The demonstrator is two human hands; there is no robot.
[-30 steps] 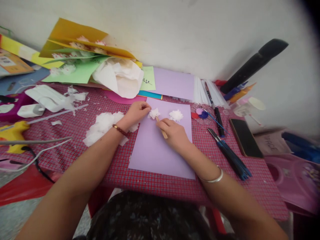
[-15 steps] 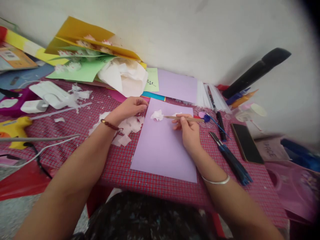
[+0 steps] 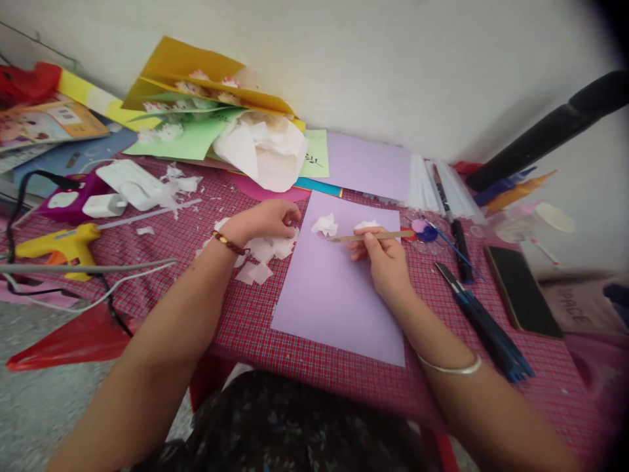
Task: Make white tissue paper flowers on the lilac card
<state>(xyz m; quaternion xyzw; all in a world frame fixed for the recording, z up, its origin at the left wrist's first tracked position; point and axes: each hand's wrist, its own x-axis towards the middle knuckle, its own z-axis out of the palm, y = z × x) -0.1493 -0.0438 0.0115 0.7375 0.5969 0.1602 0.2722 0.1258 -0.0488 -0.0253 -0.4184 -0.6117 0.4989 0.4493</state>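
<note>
The wooden stick (image 3: 351, 238) is over the upper part of the purple sheet (image 3: 339, 295), toward one o'clock from its middle, pinched between the right hand's (image 3: 386, 252) thumb and fingers. Its tip points to nine o'clock, just below a white paper tuft (image 3: 325, 225). A second white tuft (image 3: 366, 224) shows at one o'clock, partly behind the right hand. At ten o'clock the left hand (image 3: 270, 219) hangs over loose white paper pieces (image 3: 255, 271), fingers loosely bent; I cannot tell whether they hold one. Farther out on the checked cloth (image 3: 246, 337) lie a yellow glue gun (image 3: 61, 250) at nine, crumpled white paper (image 3: 275, 151) at eleven, and a dark phone (image 3: 523, 290) at three.
</note>
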